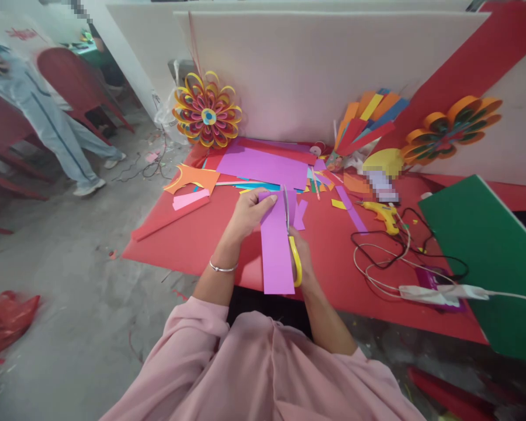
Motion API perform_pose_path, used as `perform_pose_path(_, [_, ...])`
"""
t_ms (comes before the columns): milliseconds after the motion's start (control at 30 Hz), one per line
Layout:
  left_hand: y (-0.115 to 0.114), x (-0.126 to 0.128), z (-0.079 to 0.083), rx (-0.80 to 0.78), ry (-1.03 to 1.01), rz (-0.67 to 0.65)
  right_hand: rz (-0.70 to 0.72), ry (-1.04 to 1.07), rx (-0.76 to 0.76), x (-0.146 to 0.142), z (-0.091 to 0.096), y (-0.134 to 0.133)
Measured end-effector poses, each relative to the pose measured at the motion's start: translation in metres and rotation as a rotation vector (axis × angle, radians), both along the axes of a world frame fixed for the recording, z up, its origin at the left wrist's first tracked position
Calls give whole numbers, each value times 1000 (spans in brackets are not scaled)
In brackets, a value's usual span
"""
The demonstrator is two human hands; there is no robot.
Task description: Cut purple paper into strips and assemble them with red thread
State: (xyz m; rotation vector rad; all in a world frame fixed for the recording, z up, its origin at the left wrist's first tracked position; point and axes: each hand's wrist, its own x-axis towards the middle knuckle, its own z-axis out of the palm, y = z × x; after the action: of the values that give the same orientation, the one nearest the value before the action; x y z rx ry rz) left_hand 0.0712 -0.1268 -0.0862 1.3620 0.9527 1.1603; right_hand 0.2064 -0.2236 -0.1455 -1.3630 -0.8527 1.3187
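Paper strip [276,251] left of scissors [294,257], glue gun [381,211] further right.

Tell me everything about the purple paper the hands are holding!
The purple paper strip is long, flat and plain, thin like craft card. It points away from the person over the red board. The left hand pinches its far end; the right hand runs yellow-handled scissors along its right edge. Beside it lie narrower purple pieces.

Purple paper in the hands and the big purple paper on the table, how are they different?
The held purple strip is long and narrow; the big purple sheet is wide. The strip is pinched by the left hand, with yellow-handled scissors in the right hand along its edge; the sheet lies flat on the red table, untouched. Both are the same purple.
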Motion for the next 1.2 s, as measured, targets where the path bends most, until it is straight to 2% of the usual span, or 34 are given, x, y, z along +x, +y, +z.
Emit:
perform_pose_path(100, [10, 1, -4, -21, -10, 4, -20, -45, 35, 1, -1, 5])
perform_pose_path(267, [30, 1, -9, -64, -21, 1, 15, -199, 177, 4, 1, 17])
perform_pose_path(333, [38, 0, -10, -67, -28, 16, -27, -218, 175, 5, 5, 25])
perform_pose_path(433, [48, -3, -11, -18, -39, 85, -101, -140, 97, 10, 12, 37])
perform_pose_path(500, [53, -4, -10, 20, -63, 116, -85, -122, 88, 15, 15, 43])
perform_pose_path(600, [55, -2, -6, 32, -122, 123, -26, -207, 158, 20, 21, 44])
perform_pose_path(700, [48, 2, 0, 4, -153, 135, -39, -295, 222, 19, 26, 43])
perform_pose_path(800, [28, 2, 3, -47, -140, 68, -151, -332, 295, 21, 31, 47])
perform_pose_path(933, [-9, 2, -5, -123, -97, -127, -285, -381, 415, 29, 44, 57])
perform_pose_path(1000, [-23, 3, -10, -144, -97, -154, -302, -411, 470, 31, 53, 59])
perform_pose_path(1100, [-32, 3, -9, -142, -113, -134, -296, -387, 505, 28, 61, 54])
perform_pose_path(1200, [-29, 1, 1, -113, -160, -42, -240, -302, 454, 23, 56, 43])
